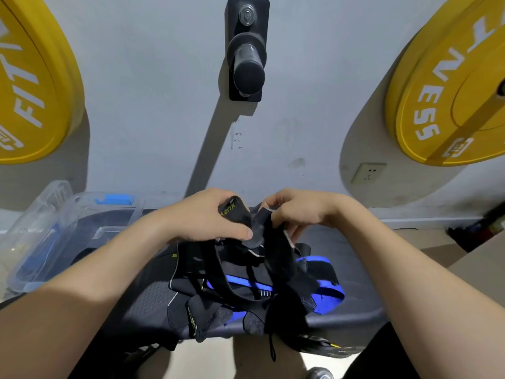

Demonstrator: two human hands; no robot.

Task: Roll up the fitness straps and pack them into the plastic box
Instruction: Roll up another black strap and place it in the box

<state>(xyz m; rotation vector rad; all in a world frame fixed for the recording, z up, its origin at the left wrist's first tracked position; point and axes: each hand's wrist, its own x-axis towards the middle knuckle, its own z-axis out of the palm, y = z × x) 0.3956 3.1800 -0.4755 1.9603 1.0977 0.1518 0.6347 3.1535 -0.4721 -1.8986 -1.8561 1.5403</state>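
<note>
Black fitness strap (234, 214) held in both hands, above the bench pile.
Left hand (207, 217) curls round the strap's thick, yellow-lettered end; right hand (300, 212) pinches its limp woven length. Below, black and blue webbing (246, 281) lies tangled on a dark perforated bench pad (153, 296). Clear plastic box (41, 233), blue latch (116, 199), far left.

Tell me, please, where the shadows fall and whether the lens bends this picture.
Head view: the wall peg throws a long shadow down and to the left. Head view: the wide lens bends the edges, so the right yellow plate looks stretched. Head view: the black straps are dark, with little detail.
</note>
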